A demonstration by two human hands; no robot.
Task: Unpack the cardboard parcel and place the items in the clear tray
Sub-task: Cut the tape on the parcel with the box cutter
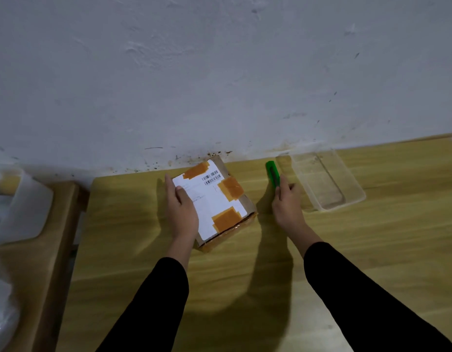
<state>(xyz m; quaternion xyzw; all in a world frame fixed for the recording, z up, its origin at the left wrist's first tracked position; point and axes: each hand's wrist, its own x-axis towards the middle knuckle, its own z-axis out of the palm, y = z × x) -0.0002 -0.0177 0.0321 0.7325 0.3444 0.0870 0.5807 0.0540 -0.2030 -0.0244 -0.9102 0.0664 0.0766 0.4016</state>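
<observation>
Your left hand (181, 207) lay open on the taped brown cardboard parcel (214, 201), steadying it. At three o'clock, your right hand (287, 199) gripped the green plastic cutter (272, 174), likely for the tape.

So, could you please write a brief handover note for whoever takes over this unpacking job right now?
Left hand: flat on the cardboard parcel, steadying it.
Right hand: closed on the green cutter.
Clear tray: on the table right of the cutter, nothing in it.
Done: cutter in hand.
Left: parcel is taped shut; cut it open, move its items into the tray.
</observation>
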